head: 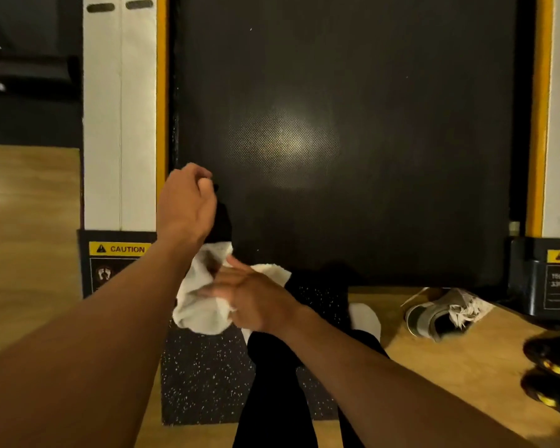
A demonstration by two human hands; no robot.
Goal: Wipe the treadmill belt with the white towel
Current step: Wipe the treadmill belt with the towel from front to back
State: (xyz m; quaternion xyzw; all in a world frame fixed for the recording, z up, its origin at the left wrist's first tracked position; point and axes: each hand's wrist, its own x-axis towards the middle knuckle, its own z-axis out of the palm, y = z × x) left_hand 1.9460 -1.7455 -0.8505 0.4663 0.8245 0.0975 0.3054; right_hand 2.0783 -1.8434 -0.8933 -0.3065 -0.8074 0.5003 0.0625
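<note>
The black treadmill belt (353, 124) fills the upper middle, with a dull glare spot on it. At the belt's near left corner my right hand (249, 299) holds the bunched white towel (201, 308), thumb up and fingers in the cloth. Just above the towel is my left hand (185, 202), its fingers curled around a small dark object (223, 221) that hangs below it. That object is hard to make out against the belt.
White side rails (120, 124) with yellow edging (535, 124) flank the belt. Caution labels (120, 248) sit on the rear end caps. A grey shoe (440, 313) lies on the wooden floor at right. A speckled black mat (204, 376) and my dark trouser leg lie below.
</note>
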